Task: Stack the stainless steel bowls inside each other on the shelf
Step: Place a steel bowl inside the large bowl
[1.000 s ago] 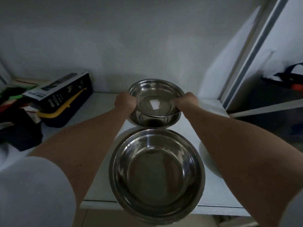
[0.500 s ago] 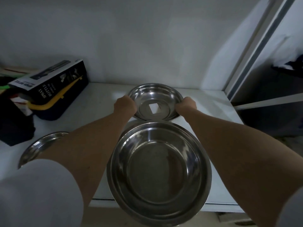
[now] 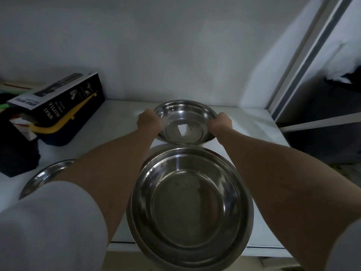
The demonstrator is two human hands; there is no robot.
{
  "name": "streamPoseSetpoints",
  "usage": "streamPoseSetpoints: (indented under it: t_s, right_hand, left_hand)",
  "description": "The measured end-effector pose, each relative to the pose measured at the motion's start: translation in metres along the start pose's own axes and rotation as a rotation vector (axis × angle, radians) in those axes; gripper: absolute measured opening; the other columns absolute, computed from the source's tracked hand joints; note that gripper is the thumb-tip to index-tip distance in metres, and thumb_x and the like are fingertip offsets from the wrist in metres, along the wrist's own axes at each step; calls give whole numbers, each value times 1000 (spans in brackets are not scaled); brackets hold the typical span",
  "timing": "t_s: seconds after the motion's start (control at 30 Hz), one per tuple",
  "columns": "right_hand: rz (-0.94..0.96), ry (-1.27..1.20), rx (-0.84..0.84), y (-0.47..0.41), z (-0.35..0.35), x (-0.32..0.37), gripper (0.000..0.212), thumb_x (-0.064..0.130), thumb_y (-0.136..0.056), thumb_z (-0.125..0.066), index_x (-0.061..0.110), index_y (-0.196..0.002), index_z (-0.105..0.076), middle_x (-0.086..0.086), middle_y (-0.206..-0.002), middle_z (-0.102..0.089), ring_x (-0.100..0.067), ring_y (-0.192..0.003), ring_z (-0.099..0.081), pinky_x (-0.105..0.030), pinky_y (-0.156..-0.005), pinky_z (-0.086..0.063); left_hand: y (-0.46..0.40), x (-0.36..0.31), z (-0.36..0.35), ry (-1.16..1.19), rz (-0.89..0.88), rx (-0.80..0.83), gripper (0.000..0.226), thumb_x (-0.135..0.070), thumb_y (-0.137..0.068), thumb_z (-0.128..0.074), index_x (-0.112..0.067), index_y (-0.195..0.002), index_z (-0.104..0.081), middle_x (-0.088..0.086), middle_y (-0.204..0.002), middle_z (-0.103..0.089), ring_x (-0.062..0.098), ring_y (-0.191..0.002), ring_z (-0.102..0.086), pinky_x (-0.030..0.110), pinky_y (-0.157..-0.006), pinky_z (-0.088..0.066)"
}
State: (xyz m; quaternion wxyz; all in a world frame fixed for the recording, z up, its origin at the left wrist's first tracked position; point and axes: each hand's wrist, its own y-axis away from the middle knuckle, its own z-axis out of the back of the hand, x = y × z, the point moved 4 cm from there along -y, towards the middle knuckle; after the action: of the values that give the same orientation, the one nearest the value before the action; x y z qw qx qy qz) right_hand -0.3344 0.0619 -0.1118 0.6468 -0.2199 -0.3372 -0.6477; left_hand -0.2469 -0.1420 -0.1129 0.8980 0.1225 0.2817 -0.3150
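The white flat shelf (image 3: pixel 121 122) runs wide under both arms, its front edge (image 3: pixel 269 249) showing pale below the right forearm, and there's bare surface beyond the right hand all the way to the back corner and the grey upright frame (image 3: pixel 304 61). Nearest the body, between the two forearms, sits the large round stainless steel bowl (image 3: pixel 190 209), mouth up, its near rim hanging out past the shelf's front edge. Out to the left of the left hand, the dark rectangular spray-bottle box (image 3: pixel 62 106) lies on its side with a yellow curved plastic piece (image 3: pixel 58 124) across its face, and open shelf separates it from the left wrist. Under the left forearm, a shallow stainless steel dish (image 3: pixel 42 178) peeks out, only its left rim visible, close to the white sleeve (image 3: pixel 52 227). Now the action: the medium round stainless steel bowl (image 3: pixel 185 122) is held at the far end of both arms, just beyond the large bowl's far rim, tilted a little toward the camera, a small white label (image 3: pixel 183 130) stuck inside on its bottom. The left hand (image 3: pixel 149 120) is closed on its left rim, the right hand (image 3: pixel 219 123) closed on its right rim, fingers wrapped over the edge. Whether its base touches the shelf is hard to tell. Clear shelf lies behind it up to the white back wall (image 3: pixel 156 55).
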Motion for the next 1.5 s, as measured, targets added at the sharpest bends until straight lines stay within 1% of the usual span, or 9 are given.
streamPoseSetpoints:
  t_s: [0.13,0.33,0.47,0.63,0.9,1.03,1.2,1.4,1.5]
  right_hand:
    - [37,-23,-60,9,20,11,32,5,-84,-52,-1,-114,-57,-17,-107,-63,-28,-87,-60,-37,-82,-55]
    - [90,-13,-190,55,69,20,31,9,-83,-49,-1,-112,-57,-21,-113,-63,-36,-103,-61,-44,-89,-53]
    - [97,18,-219,100,98,10,25,10,-84,-49,-1,-103,-60,-20,-108,-66,-35,-100,-62,-35,-76,-48]
    - [76,89,-181,159,109,-20,31,12,-87,-52,-4,-112,-61,-22,-118,-63,-36,-112,-59,-37,-89,-47]
    - [50,193,-8,207,87,-50,28,13,-86,-51,0,-109,-61,-20,-115,-63,-35,-104,-60,-36,-79,-46]
    - [32,271,9,208,81,-55,26,12,-87,-52,0,-107,-64,-19,-110,-66,-34,-101,-63,-38,-86,-52]
    - [29,279,35,205,75,-69,26,12,-88,-53,-1,-108,-63,-22,-111,-64,-36,-102,-63,-43,-90,-54]
    - [54,351,14,202,72,-69,24,8,-87,-55,0,-107,-63,-22,-113,-61,-35,-101,-62,-42,-89,-54]
    - [62,382,11,202,66,-67,28,7,-87,-55,0,-114,-59,-23,-120,-57,-37,-108,-57,-44,-94,-50]
  left_hand:
    - [7,-14,22,55,-48,-51,33,-13,-90,-50,1,-118,-60,23,-124,-61,37,-117,-56,37,-95,-45]
    - [51,-30,65,106,-114,-112,31,-9,-85,-49,1,-111,-62,24,-116,-64,39,-109,-60,37,-89,-48]
    - [97,-27,91,76,-142,-107,31,-12,-82,-50,-1,-107,-67,22,-111,-67,38,-105,-62,35,-84,-50]
    - [152,-2,101,-4,-139,-33,27,-18,-83,-53,0,-98,-67,20,-106,-68,37,-98,-64,31,-72,-47]
    - [196,43,88,-91,-62,36,29,-17,-85,-59,-7,-61,-46,16,-94,-67,22,-60,-51,29,-60,-41]
    - [197,54,82,-146,-61,80,11,-13,-84,-60,-3,-79,-58,16,-100,-66,30,-88,-63,28,-65,-43]
    - [197,61,68,-162,-52,104,25,-9,-83,-60,-8,-65,-43,15,-99,-64,29,-85,-60,28,-66,-44]
    - [195,60,63,-199,-72,74,1,-7,-86,-56,-7,-85,-55,16,-105,-64,31,-96,-62,30,-69,-43]
    - [194,58,63,-256,-111,45,13,-6,-87,-53,-2,-98,-60,16,-106,-65,32,-97,-63,30,-71,-44]
